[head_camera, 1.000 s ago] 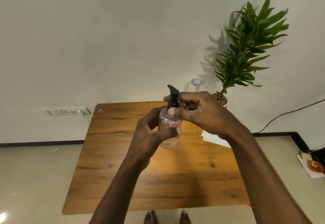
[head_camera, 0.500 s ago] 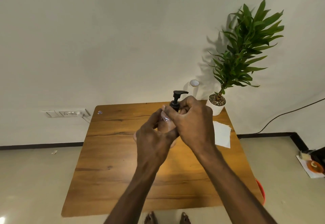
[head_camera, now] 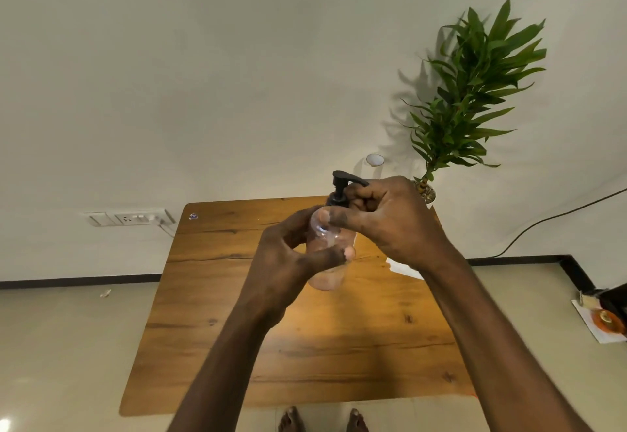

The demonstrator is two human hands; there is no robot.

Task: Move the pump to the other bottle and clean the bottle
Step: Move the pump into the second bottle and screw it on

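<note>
A clear plastic bottle is held upright above the wooden table. My left hand wraps around its body from the left. A black pump sits in the bottle's neck, its spout pointing right. My right hand grips the pump's collar at the neck, fingers closed around it. A second bottle with a white top stands at the table's far edge, mostly hidden behind my right hand.
A potted green plant stands at the table's far right corner. A white cloth or paper lies on the table under my right wrist. A wall socket sits to the left. Clutter lies on the floor at right.
My right hand has turned on the pump's collar; the spout swung from pointing toward me to pointing right. Both hands stay on the bottle, and the camera shifted slightly.
</note>
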